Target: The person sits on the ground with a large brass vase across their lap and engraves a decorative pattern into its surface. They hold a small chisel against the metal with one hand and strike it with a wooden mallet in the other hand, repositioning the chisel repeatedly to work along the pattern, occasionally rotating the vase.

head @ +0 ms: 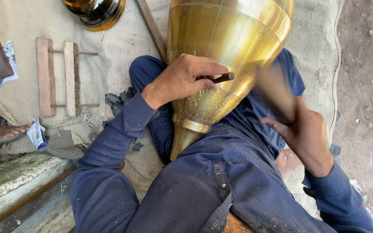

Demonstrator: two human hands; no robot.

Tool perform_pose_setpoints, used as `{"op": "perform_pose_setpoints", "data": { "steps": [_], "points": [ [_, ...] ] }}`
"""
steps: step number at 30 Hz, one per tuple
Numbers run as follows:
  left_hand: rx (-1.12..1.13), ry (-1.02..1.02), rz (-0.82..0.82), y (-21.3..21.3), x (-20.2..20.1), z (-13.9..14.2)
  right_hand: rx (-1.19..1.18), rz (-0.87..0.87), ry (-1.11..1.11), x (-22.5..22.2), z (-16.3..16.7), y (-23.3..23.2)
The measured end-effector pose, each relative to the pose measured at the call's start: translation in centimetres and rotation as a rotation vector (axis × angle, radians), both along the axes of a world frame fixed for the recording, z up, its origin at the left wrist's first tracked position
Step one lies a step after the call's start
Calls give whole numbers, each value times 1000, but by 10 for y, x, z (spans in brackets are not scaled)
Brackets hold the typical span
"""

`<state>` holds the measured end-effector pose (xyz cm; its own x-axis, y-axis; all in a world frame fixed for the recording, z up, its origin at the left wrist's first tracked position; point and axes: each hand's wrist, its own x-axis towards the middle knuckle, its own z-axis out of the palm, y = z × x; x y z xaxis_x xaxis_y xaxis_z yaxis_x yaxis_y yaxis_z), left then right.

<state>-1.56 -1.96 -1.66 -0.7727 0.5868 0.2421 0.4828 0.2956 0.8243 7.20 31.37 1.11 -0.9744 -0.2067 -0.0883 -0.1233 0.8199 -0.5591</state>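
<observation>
Brass vessel lies across lap, narrow neck toward body. Right hand, right of neck, fingers clamped on blurred mallet. Left hand on vessel's engraved band, fingers closed round chisel. Left of vessel: wooden clamp frame on burlap. Beyond: brass bowl, contents not visible.

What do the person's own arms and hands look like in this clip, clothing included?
Both arms wear long dark blue sleeves reaching the wrists, dusted with pale specks. The left hand and right hand are bare: no gloves, rings or watch visible. The right one is partly motion-blurred. The trousers are the same blue cloth.
</observation>
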Motion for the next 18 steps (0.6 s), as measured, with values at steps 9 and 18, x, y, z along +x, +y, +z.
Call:
{"op": "perform_pose_setpoints", "data": {
  "steps": [9, 18],
  "points": [
    [24, 93, 19, 1, 6, -4, -198, -2, 84, 8, -4, 4],
    [146, 17, 91, 1, 1, -7, -76, -59, -47, 6, -21, 1]
  ]
}}
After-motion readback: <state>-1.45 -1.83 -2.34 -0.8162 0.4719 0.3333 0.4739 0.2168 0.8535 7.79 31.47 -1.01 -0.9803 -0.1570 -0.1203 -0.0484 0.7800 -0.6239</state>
